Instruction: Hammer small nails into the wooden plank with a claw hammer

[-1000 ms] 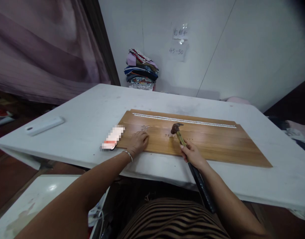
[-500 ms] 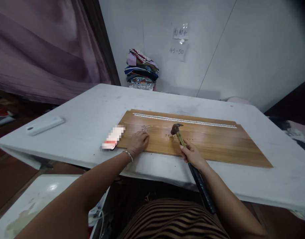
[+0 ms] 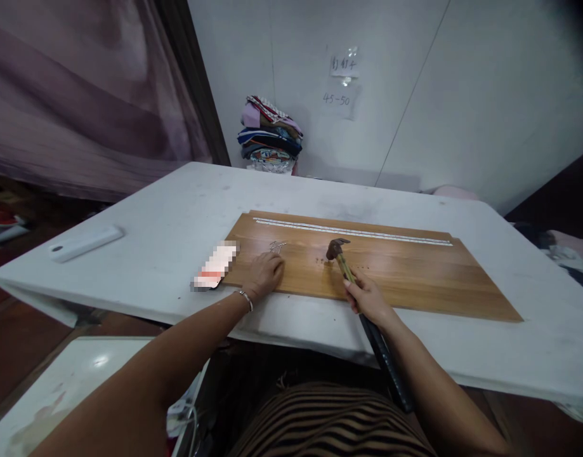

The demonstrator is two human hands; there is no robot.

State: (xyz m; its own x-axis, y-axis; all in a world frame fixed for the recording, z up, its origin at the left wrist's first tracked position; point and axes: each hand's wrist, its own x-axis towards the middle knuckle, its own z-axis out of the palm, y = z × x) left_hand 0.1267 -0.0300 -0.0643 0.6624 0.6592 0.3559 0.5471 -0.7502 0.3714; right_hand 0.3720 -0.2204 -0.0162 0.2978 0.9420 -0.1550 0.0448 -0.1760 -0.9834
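In my right hand (image 3: 366,293) is a claw hammer (image 3: 345,266), gripped high on its handle near the head. Its dark, rusty head is over the middle of the wooden board (image 3: 415,276), and the black grip slants back toward me. My left hand (image 3: 266,271) lies at the board's left part with fingers curled together; whatever they may hold is hidden. Just beyond its fingertips is a small group of loose nails (image 3: 276,246). A row of nail heads (image 3: 361,266) shows in the board on both sides of the hammer.
Two white measuring strips (image 3: 353,231) run along the board's far side. A phone (image 3: 215,266) with a blurred screen touches the board's left end. A white elongated object (image 3: 86,243) lies on the white table (image 3: 167,209). Folded clothes (image 3: 271,134) are stacked by the wall.
Both hands and the hammer hold almost the same place. The view has shifted only very slightly.
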